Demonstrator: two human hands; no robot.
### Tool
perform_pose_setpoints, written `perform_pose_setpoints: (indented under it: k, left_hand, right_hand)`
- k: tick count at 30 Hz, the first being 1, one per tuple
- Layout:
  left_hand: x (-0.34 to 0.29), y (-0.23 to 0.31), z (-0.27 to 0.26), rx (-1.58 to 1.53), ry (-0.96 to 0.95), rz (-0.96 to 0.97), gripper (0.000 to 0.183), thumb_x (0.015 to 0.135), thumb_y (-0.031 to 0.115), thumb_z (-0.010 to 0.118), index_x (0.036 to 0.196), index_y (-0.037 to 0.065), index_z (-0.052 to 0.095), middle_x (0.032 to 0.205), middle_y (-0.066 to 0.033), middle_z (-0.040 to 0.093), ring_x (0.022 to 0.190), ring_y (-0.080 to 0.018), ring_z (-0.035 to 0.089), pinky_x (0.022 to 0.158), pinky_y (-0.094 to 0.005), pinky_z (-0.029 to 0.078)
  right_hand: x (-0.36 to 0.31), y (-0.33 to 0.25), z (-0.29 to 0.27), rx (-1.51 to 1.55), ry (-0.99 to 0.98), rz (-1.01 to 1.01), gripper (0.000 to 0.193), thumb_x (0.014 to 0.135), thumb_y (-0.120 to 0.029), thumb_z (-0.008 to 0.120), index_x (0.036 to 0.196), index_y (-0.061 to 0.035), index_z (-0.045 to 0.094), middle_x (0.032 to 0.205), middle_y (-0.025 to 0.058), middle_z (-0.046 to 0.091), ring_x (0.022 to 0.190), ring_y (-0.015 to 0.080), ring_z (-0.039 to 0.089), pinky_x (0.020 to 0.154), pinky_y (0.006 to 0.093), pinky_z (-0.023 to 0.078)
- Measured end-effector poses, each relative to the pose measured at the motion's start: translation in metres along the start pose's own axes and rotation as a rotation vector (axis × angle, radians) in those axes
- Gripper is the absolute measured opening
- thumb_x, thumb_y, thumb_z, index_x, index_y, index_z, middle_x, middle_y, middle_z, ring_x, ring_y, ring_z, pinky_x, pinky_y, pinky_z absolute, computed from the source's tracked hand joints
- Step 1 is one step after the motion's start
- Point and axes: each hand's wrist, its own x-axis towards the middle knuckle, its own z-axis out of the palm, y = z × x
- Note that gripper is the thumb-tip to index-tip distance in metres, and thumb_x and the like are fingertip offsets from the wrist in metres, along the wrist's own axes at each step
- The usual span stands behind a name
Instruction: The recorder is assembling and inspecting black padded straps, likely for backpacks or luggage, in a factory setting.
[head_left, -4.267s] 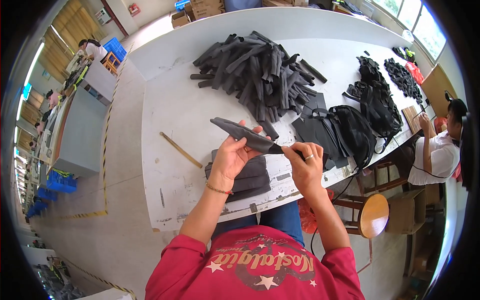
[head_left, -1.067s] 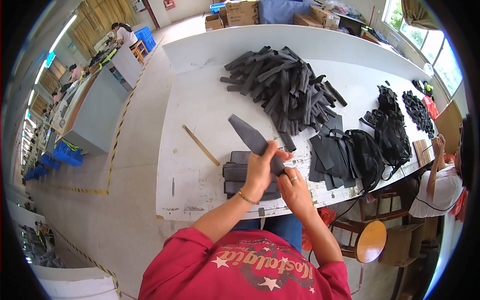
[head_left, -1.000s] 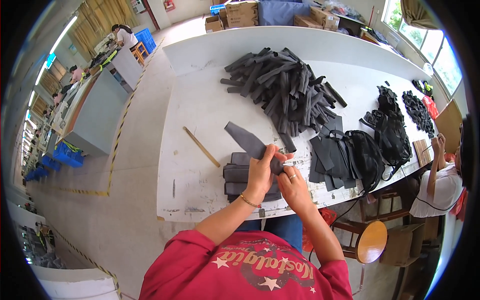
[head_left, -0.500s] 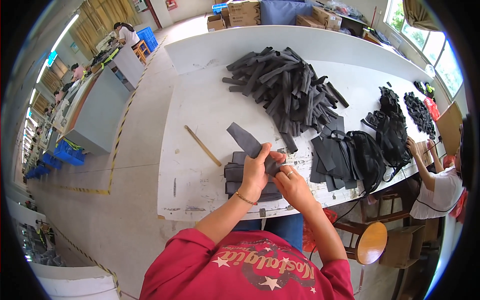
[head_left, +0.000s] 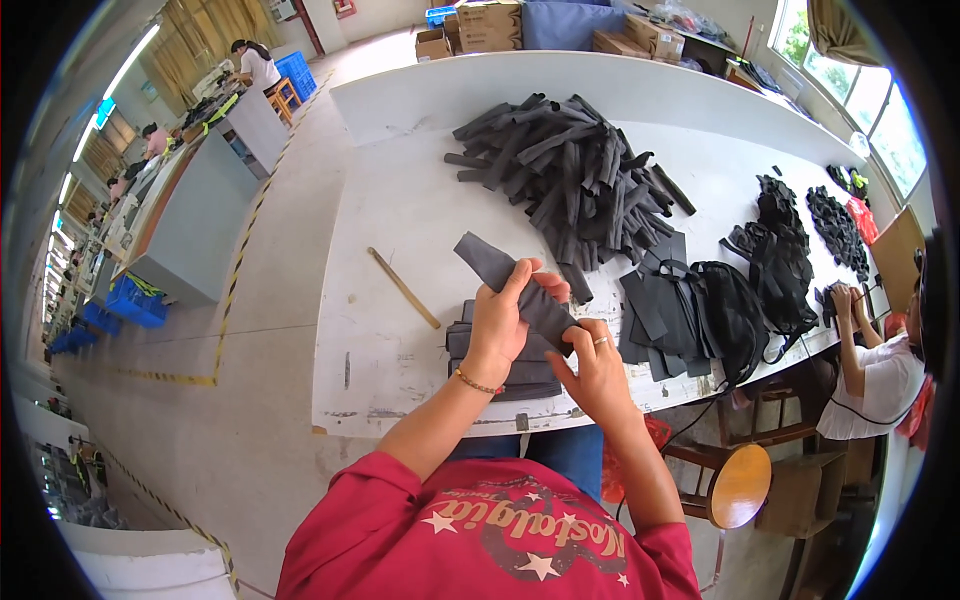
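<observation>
Above the near part of the white table [head_left: 380, 330], both hands are closed on one dark grey fabric strip [head_left: 484, 264]. My left hand [head_left: 503, 318] wraps the strip around its middle, thumb on top, and one end sticks out to the upper left. At the lower right end my right hand [head_left: 597, 368] pinches the fabric between thumb and fingers. Just beneath the hands lies a stack of dark folded fabric pieces [head_left: 530, 382], partly covered by them. A large loose heap of rolled dark strips [head_left: 570, 165] lies farther back.
A thin wooden stick [head_left: 403, 288] lies left of the hands. To the right are flat dark fabric pieces [head_left: 660, 315], a black backpack [head_left: 735, 315] and black straps [head_left: 780, 250]. A co-worker [head_left: 875, 370] sits at the right end. A round wooden stool [head_left: 740, 486] stands below the table edge.
My left hand has turned and its fingers have opened out a little along the strip. My right hand has shifted right and down, and more of the strip shows between the hands.
</observation>
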Motion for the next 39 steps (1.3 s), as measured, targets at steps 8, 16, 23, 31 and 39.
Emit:
perform_pose_setpoints:
  k: [8, 16, 23, 31, 39]
  left_hand:
    - [0.003, 0.01, 0.004, 0.011, 0.129, 0.029, 0.03, 0.092, 0.026, 0.067, 0.1, -0.001, 0.059, 0.083, -0.0131, 0.066, 0.078, -0.0288, 0.068, 0.077, -0.0429, 0.058]
    - [0.011, 0.011, 0.004, -0.023, 0.114, 0.035, 0.023, 0.088, 0.018, 0.072, 0.092, -0.002, 0.062, 0.079, -0.0134, 0.066, 0.073, -0.0279, 0.069, 0.073, -0.0412, 0.058]
    - [-0.005, -0.009, 0.007, -0.067, -0.11, 0.111, 0.024, 0.087, 0.021, 0.073, 0.09, 0.001, 0.063, 0.078, -0.0113, 0.066, 0.072, -0.026, 0.068, 0.073, -0.0406, 0.057]
    - [-0.002, -0.01, 0.01, -0.074, 0.045, 0.024, 0.027, 0.086, 0.025, 0.075, 0.083, 0.001, 0.063, 0.071, -0.0094, 0.064, 0.066, -0.0248, 0.067, 0.066, -0.0403, 0.058]
    - [-0.004, -0.02, 0.007, -0.144, 0.164, -0.04, 0.033, 0.084, 0.032, 0.077, 0.079, 0.004, 0.06, 0.067, -0.0071, 0.06, 0.061, -0.0223, 0.063, 0.063, -0.0386, 0.056]
  right_hand:
    - [-0.013, 0.012, 0.021, 0.006, 0.094, -0.089, 0.022, 0.077, 0.002, 0.072, 0.092, -0.0015, 0.056, 0.097, 0.0142, 0.058, 0.081, 0.0339, 0.06, 0.065, 0.0413, 0.05]
    - [-0.031, 0.005, 0.012, 0.086, 0.135, 0.042, 0.016, 0.077, 0.002, 0.075, 0.083, -0.0009, 0.06, 0.087, 0.0137, 0.061, 0.071, 0.0318, 0.062, 0.061, 0.0387, 0.049]
    - [-0.041, 0.02, 0.015, 0.098, 0.2, 0.071, 0.017, 0.076, 0.004, 0.076, 0.083, -0.0011, 0.061, 0.088, 0.0133, 0.063, 0.07, 0.0294, 0.063, 0.059, 0.036, 0.049]
    - [-0.042, 0.028, 0.015, 0.08, 0.194, -0.041, 0.019, 0.073, 0.003, 0.077, 0.083, 0.0001, 0.062, 0.087, 0.0115, 0.061, 0.067, 0.0268, 0.06, 0.054, 0.0362, 0.047]
    - [-0.019, 0.031, 0.01, 0.041, 0.103, -0.225, 0.023, 0.07, 0.005, 0.075, 0.084, -0.0011, 0.059, 0.092, 0.0102, 0.059, 0.068, 0.0269, 0.057, 0.056, 0.0372, 0.048]
